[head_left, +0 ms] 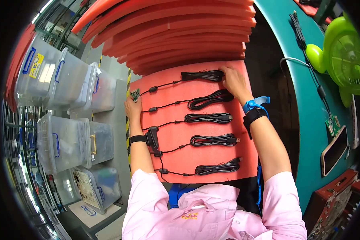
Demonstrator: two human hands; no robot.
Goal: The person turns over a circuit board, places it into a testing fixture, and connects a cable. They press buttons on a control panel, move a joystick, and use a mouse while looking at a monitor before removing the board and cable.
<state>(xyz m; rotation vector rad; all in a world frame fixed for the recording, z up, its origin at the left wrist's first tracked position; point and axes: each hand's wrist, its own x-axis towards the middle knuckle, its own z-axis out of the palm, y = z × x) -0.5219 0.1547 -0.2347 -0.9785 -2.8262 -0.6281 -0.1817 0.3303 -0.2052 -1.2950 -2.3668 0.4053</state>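
On a red foam sheet (168, 128) lie several bundled black cables, one above another in a column. My left hand (133, 107) is closed on a small green circuit board (135, 94) at the sheet's upper left edge. A thin lead with a dark cylindrical lump joins that board to the farthest cable bundle (202, 76). Around the right end of this same bundle my right hand (234, 83) has its fingers closed. Nearer to me rest a looped cable (210, 100), a tied cable (208, 118) and two more bundles. A black wrist device (152, 139) covers part of their left leads.
A tall stack of red foam sheets (176, 36) rises behind the work. Clear lidded bins (68, 136) stand left. On the green table (280, 24) at right are a green fan (346, 56), a phone (334, 151) and another cabled circuit board (332, 125).
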